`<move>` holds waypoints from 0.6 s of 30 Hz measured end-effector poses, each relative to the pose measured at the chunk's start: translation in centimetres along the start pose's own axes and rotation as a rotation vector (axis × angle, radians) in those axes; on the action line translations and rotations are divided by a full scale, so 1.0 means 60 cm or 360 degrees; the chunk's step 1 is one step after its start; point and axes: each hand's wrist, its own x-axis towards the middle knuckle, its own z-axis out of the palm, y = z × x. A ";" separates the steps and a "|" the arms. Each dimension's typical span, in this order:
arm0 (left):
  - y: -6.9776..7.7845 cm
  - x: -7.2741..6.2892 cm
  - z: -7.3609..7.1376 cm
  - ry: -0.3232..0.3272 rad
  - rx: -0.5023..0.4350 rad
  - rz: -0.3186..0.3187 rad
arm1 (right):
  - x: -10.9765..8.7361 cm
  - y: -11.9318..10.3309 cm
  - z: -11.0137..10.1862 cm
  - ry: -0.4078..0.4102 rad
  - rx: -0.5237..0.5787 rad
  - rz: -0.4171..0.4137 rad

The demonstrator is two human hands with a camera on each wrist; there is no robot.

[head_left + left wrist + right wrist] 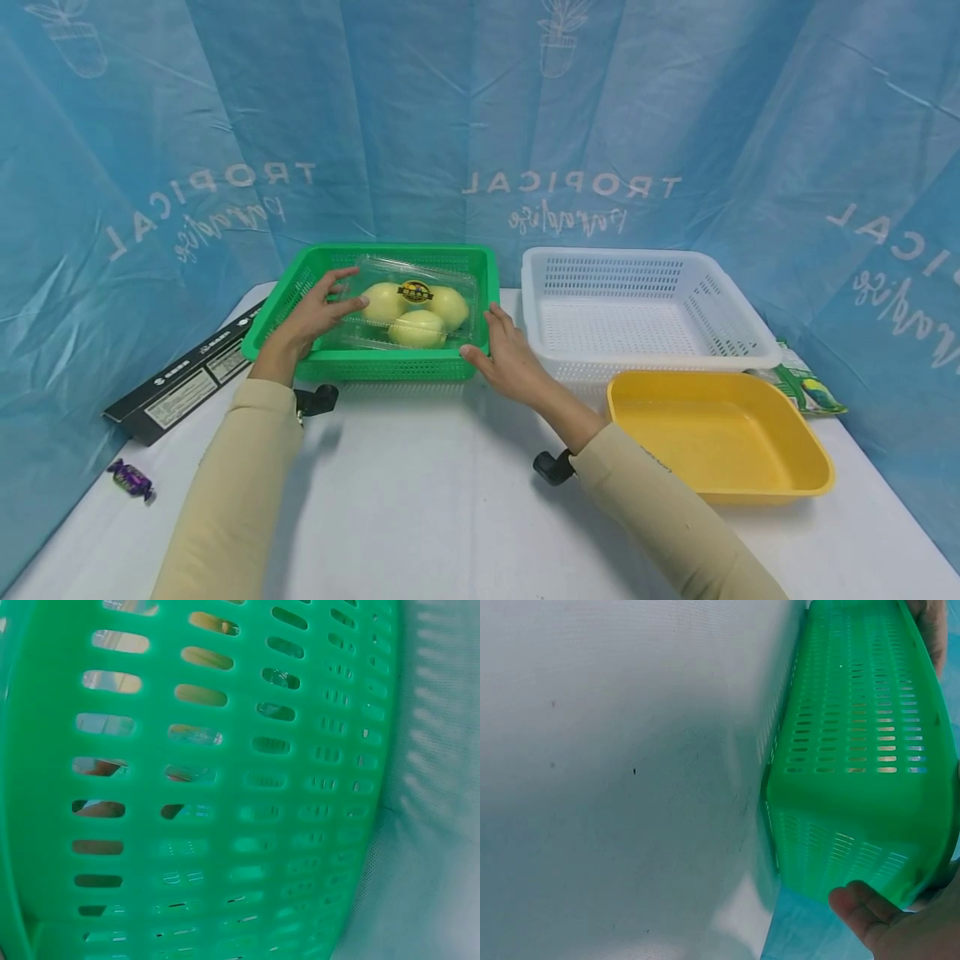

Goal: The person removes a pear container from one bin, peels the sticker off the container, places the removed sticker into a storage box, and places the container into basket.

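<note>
Green slotted basket (397,367) stood far, left of centre, just beside the white slotted basket (615,325); a rightward shove risked knocking them together. Inside it lay the clear fruit pack (415,292); hard pressure might have buckled its thin-looking lid. Right hand (512,354): fingers extended against the basket's near right corner, unclenched; slack bracing could let it slide. Left hand (309,318): fingers loosely spread at the pack's left end, nothing grasped; one-ended lifting could roll the three pale-yellow fruits (417,329) rightward.

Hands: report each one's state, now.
Left hand: open, at the clear plastic fruit container.
Right hand: open, at right rim of the green plastic basket.
</note>
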 end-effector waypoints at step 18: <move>-0.043 0.030 -0.009 0.0003 0.0026 0.0085 | 0.002 0.002 0.001 -0.0008 -0.0011 -0.0001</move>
